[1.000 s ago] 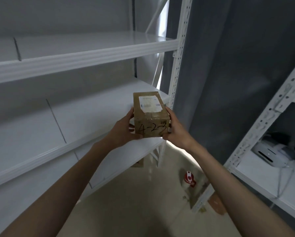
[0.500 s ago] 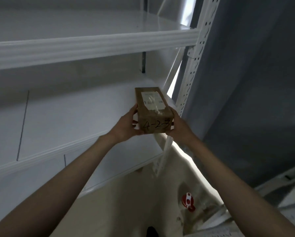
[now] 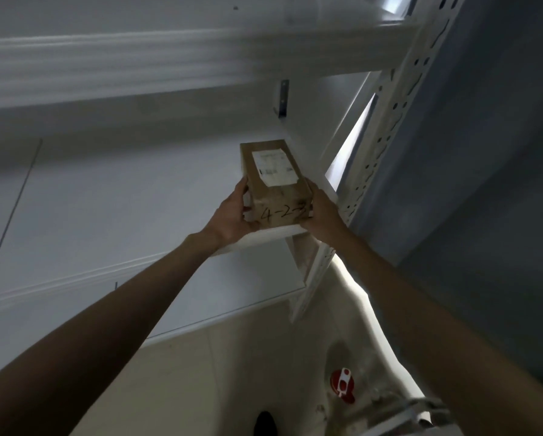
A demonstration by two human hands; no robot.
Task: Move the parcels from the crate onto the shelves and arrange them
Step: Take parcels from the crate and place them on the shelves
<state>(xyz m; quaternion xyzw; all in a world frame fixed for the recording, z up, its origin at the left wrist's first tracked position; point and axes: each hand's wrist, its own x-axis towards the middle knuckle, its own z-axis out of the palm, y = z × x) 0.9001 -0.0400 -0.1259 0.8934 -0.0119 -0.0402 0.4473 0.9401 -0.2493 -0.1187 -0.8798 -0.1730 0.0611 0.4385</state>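
Observation:
A small brown cardboard parcel (image 3: pixel 273 184) with a white label on top and "4-2-" handwritten on its near face sits at the right front corner of the middle white shelf (image 3: pixel 106 215). My left hand (image 3: pixel 232 215) grips its left side, thumb on the front. My right hand (image 3: pixel 322 212) grips its right side. The parcel's underside appears to rest on the shelf's front edge. No crate is in view.
An upper white shelf (image 3: pixel 138 61) runs overhead, and a lower shelf (image 3: pixel 232 297) lies below. A perforated white upright post (image 3: pixel 386 121) stands just right of the parcel, against a grey-blue wall (image 3: pixel 484 184). A red and white object (image 3: pixel 342 385) lies on the pale floor.
Both hands carried the parcel forward and right to the middle shelf's right corner. The view moved closer to the shelving; the right-hand rack left the frame.

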